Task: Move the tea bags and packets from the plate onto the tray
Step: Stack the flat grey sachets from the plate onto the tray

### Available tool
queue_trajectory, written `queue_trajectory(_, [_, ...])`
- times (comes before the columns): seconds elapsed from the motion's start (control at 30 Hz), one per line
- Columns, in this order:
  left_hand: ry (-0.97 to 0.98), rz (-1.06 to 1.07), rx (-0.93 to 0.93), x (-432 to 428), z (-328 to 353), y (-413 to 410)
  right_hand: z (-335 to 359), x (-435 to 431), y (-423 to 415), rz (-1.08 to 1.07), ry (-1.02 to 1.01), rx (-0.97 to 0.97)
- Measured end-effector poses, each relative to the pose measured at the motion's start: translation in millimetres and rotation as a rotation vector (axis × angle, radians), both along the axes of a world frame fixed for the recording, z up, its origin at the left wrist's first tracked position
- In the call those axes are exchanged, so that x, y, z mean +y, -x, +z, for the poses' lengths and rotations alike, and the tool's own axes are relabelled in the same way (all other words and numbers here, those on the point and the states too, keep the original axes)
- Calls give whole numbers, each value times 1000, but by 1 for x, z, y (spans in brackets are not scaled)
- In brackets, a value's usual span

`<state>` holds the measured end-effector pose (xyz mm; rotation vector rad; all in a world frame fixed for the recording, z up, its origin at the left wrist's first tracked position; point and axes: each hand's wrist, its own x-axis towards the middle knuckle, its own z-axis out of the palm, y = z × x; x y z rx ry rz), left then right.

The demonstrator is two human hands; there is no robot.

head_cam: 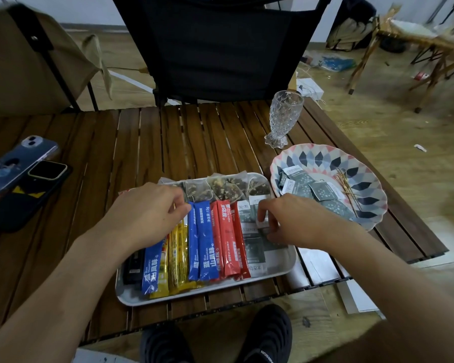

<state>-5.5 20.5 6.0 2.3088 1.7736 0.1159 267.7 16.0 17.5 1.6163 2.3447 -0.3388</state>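
Note:
A white tray (278, 271) lies in front of me on the slatted table. It holds black, blue, yellow and red stick packets (207, 247) in a row, mesh tea bags (220, 189) along its far edge and grey-green square packets (254, 247) at its right end. The patterned plate (362, 179) to the right carries several more grey-green packets (307, 187). My left hand (147, 210) rests over the sticks, its fingertips pinching the top of a blue stick. My right hand (291, 221) pinches a grey-green packet over the tray's right end.
A cut-glass goblet (286, 119) stands behind the plate. Two phones (24, 174) lie at the table's left. A black chair (220, 48) stands across the table. Wooden picks (343, 184) lie on the plate. White papers (322, 265) sit at the table's near right edge.

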Motion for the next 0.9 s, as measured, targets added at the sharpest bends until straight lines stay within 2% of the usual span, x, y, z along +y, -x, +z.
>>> queue_trajectory(0.17, [2,0,-5,-1,1,0,-2,2,-2,-8,-16,4])
queue_trajectory(0.27, [1,0,-6,-1,0,0,1,8,-14,-105,-5,127])
queue_trajectory(0.43, [-6,-6,-9,-1,1,0,-3,31,-56,-336,-257,261])
queue_trajectory(0.5, [-7,-10,-13,-2,3,-1,-9,40,-71,-405,-277,281])
queue_trajectory(0.8, [-7,-9,7,-1,1,-4,-27,55,-84,-332,-179,209])
queue_trajectory(0.9, [4,-11,12,0,1,-4,-26,56,-87,-351,-212,312])
